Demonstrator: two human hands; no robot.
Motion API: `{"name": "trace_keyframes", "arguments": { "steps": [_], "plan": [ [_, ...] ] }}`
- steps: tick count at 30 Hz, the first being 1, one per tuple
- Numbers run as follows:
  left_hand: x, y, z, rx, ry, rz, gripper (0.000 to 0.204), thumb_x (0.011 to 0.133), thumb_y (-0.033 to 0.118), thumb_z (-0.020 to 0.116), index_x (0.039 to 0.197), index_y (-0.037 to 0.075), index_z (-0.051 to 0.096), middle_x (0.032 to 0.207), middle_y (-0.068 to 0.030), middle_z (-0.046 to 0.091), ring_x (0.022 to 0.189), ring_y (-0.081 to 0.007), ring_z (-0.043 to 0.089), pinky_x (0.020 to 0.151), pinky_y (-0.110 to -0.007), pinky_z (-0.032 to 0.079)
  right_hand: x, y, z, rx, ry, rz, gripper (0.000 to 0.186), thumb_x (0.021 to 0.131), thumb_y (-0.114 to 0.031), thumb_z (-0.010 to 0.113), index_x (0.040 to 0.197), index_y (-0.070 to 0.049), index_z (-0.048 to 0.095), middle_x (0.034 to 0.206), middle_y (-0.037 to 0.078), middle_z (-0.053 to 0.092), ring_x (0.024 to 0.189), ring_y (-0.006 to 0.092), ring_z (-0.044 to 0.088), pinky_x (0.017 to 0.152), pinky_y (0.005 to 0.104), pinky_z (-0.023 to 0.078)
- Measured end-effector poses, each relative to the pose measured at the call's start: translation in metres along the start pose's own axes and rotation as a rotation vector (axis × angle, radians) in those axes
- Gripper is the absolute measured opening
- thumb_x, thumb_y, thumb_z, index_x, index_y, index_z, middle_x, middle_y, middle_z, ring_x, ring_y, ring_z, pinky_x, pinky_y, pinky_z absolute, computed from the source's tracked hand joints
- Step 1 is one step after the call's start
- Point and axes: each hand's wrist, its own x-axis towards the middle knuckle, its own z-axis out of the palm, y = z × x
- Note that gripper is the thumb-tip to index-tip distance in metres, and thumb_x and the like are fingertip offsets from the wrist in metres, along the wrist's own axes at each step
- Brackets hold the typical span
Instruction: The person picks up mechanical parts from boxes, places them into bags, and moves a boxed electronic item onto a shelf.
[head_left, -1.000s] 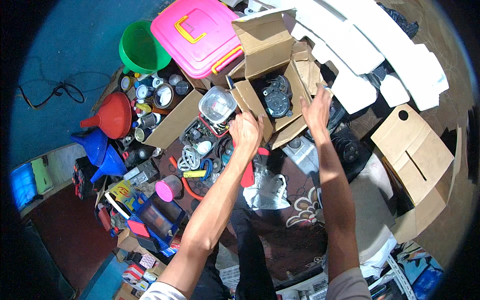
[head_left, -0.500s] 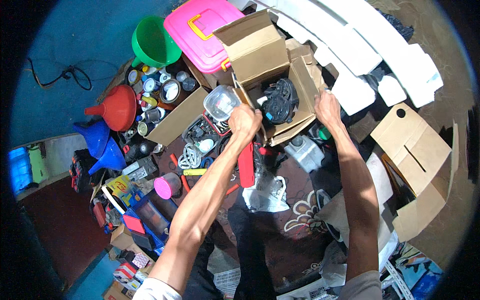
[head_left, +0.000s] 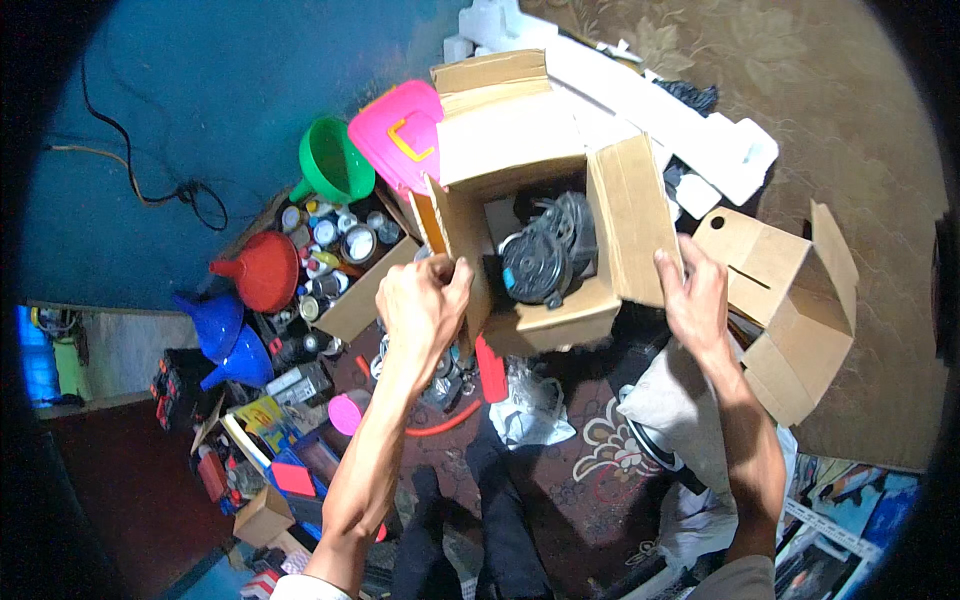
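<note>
Between my hands an open cardboard box (head_left: pixel 560 328) hangs raised above the floor clutter, its flaps spread. My left hand (head_left: pixel 425 308) is closed on the box's left flap. My right hand (head_left: pixel 697 300) pinches the edge of the right flap (head_left: pixel 634 222), thumb on the inner side. Inside lies a black round mechanical part (head_left: pixel 540 255) with a small blue patch; its exact kind I cannot make out. Some of the box's contents stay hidden beneath it.
A carton of cans and bottles (head_left: pixel 355 312) stands left, beside green (head_left: pixel 338 165), red (head_left: pixel 262 272) and blue funnels (head_left: pixel 240 352). Behind are a pink lidded bin (head_left: pixel 385 125) and white foam pieces (head_left: pixel 640 95). Another open carton (head_left: pixel 790 290) sits right. A clear plastic bag (head_left: pixel 530 405) lies near my feet.
Both hands have lifted the cardboard box up and nearer to me, so it looks larger. The clear plastic container near my left hand is no longer visible. My view has shifted.
</note>
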Motion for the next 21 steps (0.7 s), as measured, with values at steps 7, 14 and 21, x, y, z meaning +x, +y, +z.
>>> {"name": "trace_keyframes", "arguments": {
  "steps": [7, 14, 21],
  "plan": [
    [-0.061, 0.002, -0.082, 0.0, -0.15, 0.126, 0.026, 0.076, 0.028, 0.062, 0.073, 0.004, 0.07, 0.05, -0.0167, 0.056, 0.049, -0.0318, 0.059, 0.053, -0.038, 0.048, -0.129, -0.047, -0.02, 0.312, 0.067, 0.22, 0.02, 0.084, -0.009, 0.057, 0.098, 0.004, 0.062, 0.079, 0.017, 0.067, 0.065, 0.0125, 0.062, 0.056, 0.0291, 0.047],
    [-0.184, -0.044, -0.081, 0.068, -0.361, 0.181, 0.028, 0.076, 0.029, 0.062, 0.071, 0.002, 0.069, 0.052, -0.0182, 0.056, 0.05, -0.0326, 0.059, 0.053, -0.039, 0.048, -0.297, -0.022, 0.023, 0.212, 0.002, 0.48, 0.021, 0.081, -0.014, 0.06, 0.094, 0.002, 0.063, 0.065, 0.018, 0.062, 0.049, 0.0153, 0.053, 0.05, 0.0342, 0.041],
    [-0.322, -0.096, -0.006, 0.083, -0.648, 0.165, 0.021, 0.075, 0.025, 0.063, 0.079, 0.005, 0.07, 0.068, -0.018, 0.064, 0.063, -0.0339, 0.063, 0.061, -0.041, 0.051, -0.465, 0.054, 0.084, 0.33, -0.026, 0.832, 0.02, 0.083, -0.008, 0.059, 0.1, 0.002, 0.063, 0.086, 0.017, 0.068, 0.078, 0.0194, 0.066, 0.069, 0.0315, 0.048]
  ]
}}
